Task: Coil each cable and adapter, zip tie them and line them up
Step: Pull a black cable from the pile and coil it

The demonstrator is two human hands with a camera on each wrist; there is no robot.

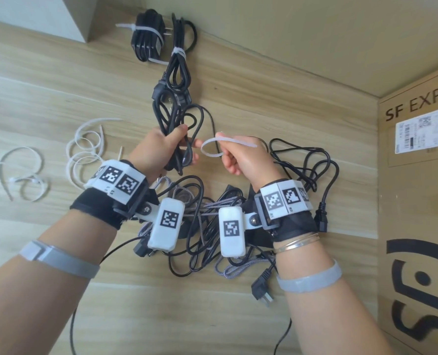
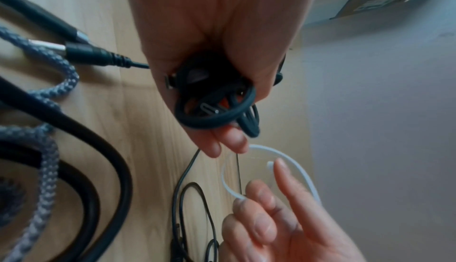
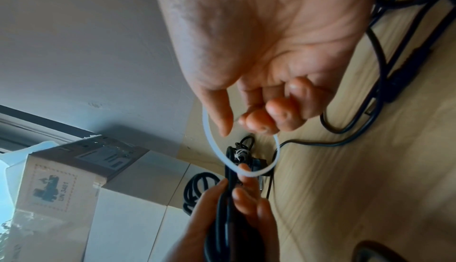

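Head view is showing the left hand (image 1: 161, 147) clenching a coiled thin black cable (image 1: 179, 139) above the light wood-grain tabletop (image 1: 46, 93), while the right hand (image 1: 241, 157) is pinching a translucent white plastic zip tie (image 1: 212, 149) already bent into a loop just beside the coil. Risk, as a judgement: the coil is being held by one fist only, so its loops may be springing apart or slipping out while the loop is being passed over them; the trailing strand may also be catching in the tie. Below the wrists, a tangled heap of black and grey-braided cables (image 1: 207, 226) is lying, and may be snagging the trailing strand. Two finished black bundles bound with white ties (image 1: 161, 39) are lying at the far edge, spare white zip ties (image 1: 84, 149) at the left, and a brown cardboard shipping box (image 1: 417, 201) is bounding the right side.
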